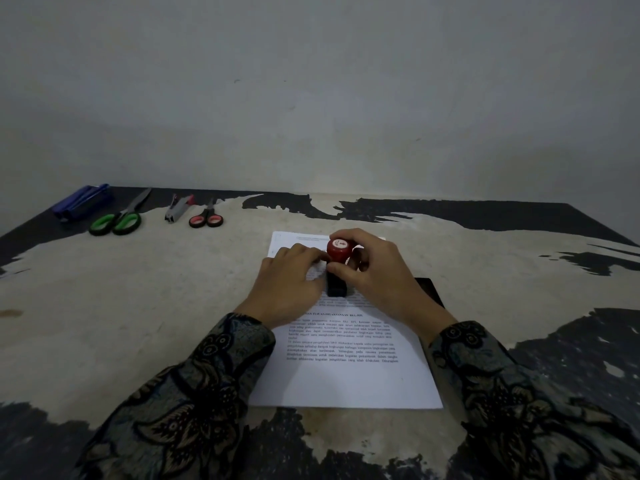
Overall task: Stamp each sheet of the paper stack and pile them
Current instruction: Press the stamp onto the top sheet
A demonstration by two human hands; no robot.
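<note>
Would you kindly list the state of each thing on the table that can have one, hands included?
Stamp: upright on the paper, red knob on top.
Right hand: grips the stamp.
Left hand: rests flat on the paper.
Paper: lying flat, printed side up.
Green scissors: closed.
Pink scissors: closed.
Stapler: closed.
Staple remover: lying on the table.

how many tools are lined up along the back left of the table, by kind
scissors: 2, a green-handled pair and a pink-handled pair
staplers: 2, a blue stapler and a grey stapler
total: 4
</note>
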